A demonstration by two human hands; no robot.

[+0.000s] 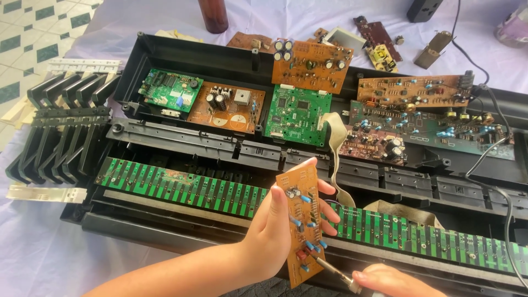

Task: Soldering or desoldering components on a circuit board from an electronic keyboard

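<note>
- Here, far left on the table, a stack of black keys lies beside the opened keyboard case, with white keys just under it.
- Inside the case sit a small green board, a brown board and a larger green board, side by side; along the front runs the long green contact strip.
- The left hand is clasped around a narrow orange board, held upright over the strip (thumb behind, fingers curled round the right edge), component side toward the camera.
- A metal tool tip touches the lower part of that board, near a red part and some blue ones.
- The right hand grips the tool's handle at the bottom edge of the view; only part of this hand shows, closed on the handle.
- Further right lie more orange boards with a dark green one below them, a grey ribbon cable and black wires.
- My reading: the step in hand is work on one spot low on the orange board. The next move calls for a steady left-hand grip and a fine tip placement, since the parts there stand close together.
</note>
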